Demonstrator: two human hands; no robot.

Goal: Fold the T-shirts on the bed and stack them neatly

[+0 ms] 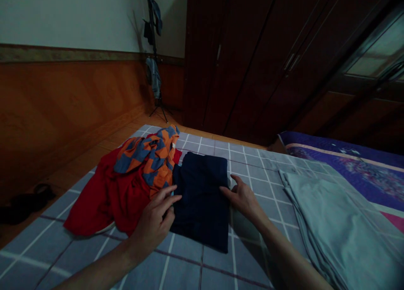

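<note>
Two hands: left hand [154, 216] and right hand [243, 196], fingers loosely spread, touching opposite side edges of a folded navy cloth [202, 197].
Navy cloth: flat on the sheet [186, 258], beside a red garment [94, 201] topped by an orange-and-blue one [161, 160].
Sheet: grey, white grid lines; pale folded cloth [344, 222] at right.
Room: dark wardrobe [243, 50], clothes stand [152, 29] in the corner, orange lower wall [78, 92].

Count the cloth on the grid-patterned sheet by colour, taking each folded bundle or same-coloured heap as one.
Navy folded bundle: 1
Pale grey-green folded bundle: 1
Red heap: 1
Orange-and-blue patterned heap: 1
Total: 4
</note>
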